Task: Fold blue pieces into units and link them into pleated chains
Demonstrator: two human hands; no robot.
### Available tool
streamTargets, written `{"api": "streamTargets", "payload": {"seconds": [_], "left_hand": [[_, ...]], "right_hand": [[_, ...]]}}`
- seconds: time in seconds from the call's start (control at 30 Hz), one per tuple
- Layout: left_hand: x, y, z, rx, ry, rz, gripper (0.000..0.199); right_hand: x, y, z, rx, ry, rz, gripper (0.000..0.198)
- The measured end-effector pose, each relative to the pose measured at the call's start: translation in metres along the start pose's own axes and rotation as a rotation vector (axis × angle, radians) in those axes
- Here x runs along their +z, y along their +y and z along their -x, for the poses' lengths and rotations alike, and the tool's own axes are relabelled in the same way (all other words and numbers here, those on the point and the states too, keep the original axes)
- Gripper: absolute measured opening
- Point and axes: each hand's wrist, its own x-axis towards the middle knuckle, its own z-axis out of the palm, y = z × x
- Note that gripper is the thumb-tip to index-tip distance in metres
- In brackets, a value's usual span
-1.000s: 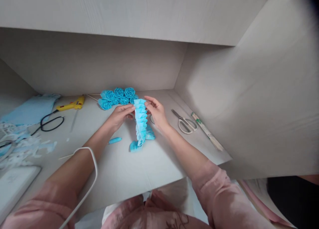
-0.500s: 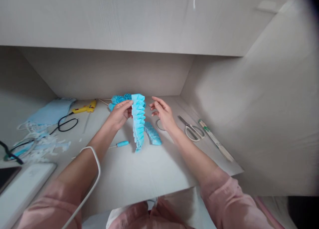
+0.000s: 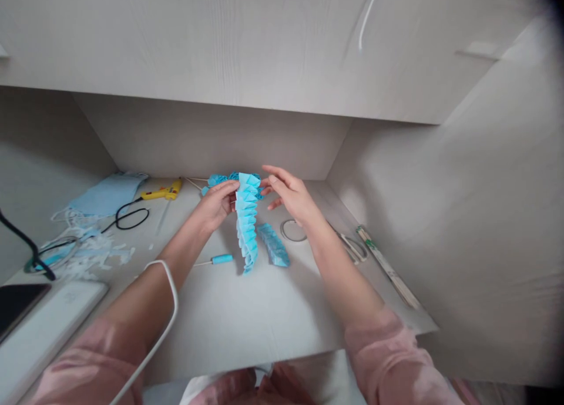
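Note:
A folded strip of light blue pleated material [image 3: 247, 223] hangs down over the desk, its upper left edge pinched by my left hand [image 3: 217, 204]. My right hand [image 3: 288, 192] is just right of the strip's top, fingers apart and holding nothing; I cannot tell whether a fingertip touches it. Below, a second blue pleated piece [image 3: 274, 245] lies on the desk. A thin stick with a blue wrapped end [image 3: 221, 258] lies left of the strip. Behind my hands are blue flower-like pieces on sticks [image 3: 215, 180], partly hidden by the strip.
On the left are a yellow glue gun [image 3: 162, 191], blue face masks [image 3: 108, 194], white scraps [image 3: 103, 261] and a white device [image 3: 57, 311]. A roll of tape or ring [image 3: 294, 231], scissors [image 3: 355, 249] and a pack of sticks [image 3: 388, 268] lie right. A shelf front [image 3: 247, 52] overhangs the desk.
My right hand has come closer to the top of the strip. The view has shifted slightly, and my right forearm now covers part of the scissors. My left hand keeps its pinch.

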Motion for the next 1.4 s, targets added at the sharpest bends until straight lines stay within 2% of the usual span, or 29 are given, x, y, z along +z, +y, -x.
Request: {"api": "streamTargets", "payload": {"seconds": [0.17, 0.4, 0.57, 0.7, 0.77, 0.93, 1.03, 1.17, 1.27, 1.4], "left_hand": [[-0.003, -0.011, -0.004, 0.056, 0.024, -0.071, 0.019], [0.000, -0.017, -0.003, 0.057, 0.045, -0.071, 0.021], [0.001, -0.017, -0.003, 0.061, 0.056, -0.056, 0.021], [0.001, -0.017, -0.003, 0.056, 0.068, -0.055, 0.018], [0.001, -0.019, -0.004, 0.050, 0.049, -0.063, 0.019], [-0.004, -0.024, -0.005, 0.037, -0.061, -0.165, 0.036], [-0.007, -0.025, -0.006, 0.060, -0.038, -0.263, 0.028], [-0.009, -0.026, -0.006, 0.060, 0.007, -0.249, 0.022], [-0.008, -0.027, -0.007, 0.054, 0.011, -0.218, 0.023], [-0.009, -0.030, -0.008, 0.014, -0.019, -0.250, 0.030]], "right_hand": [[-0.007, 0.011, -0.005, -0.073, 0.059, 0.115, 0.041], [-0.008, 0.016, -0.008, -0.156, 0.034, 0.174, 0.046], [-0.008, 0.024, -0.009, -0.083, 0.036, 0.105, 0.042], [-0.005, 0.025, -0.008, -0.016, -0.069, 0.029, 0.046], [-0.003, 0.029, -0.009, -0.015, -0.092, 0.018, 0.049], [-0.005, 0.038, -0.015, -0.030, 0.001, 0.040, 0.044], [-0.007, 0.038, -0.015, -0.033, 0.004, 0.065, 0.043], [-0.007, 0.038, -0.014, 0.003, -0.077, 0.049, 0.047], [-0.006, 0.043, -0.015, 0.015, -0.121, 0.053, 0.055], [-0.007, 0.050, -0.017, 0.003, -0.085, 0.073, 0.058]]}}
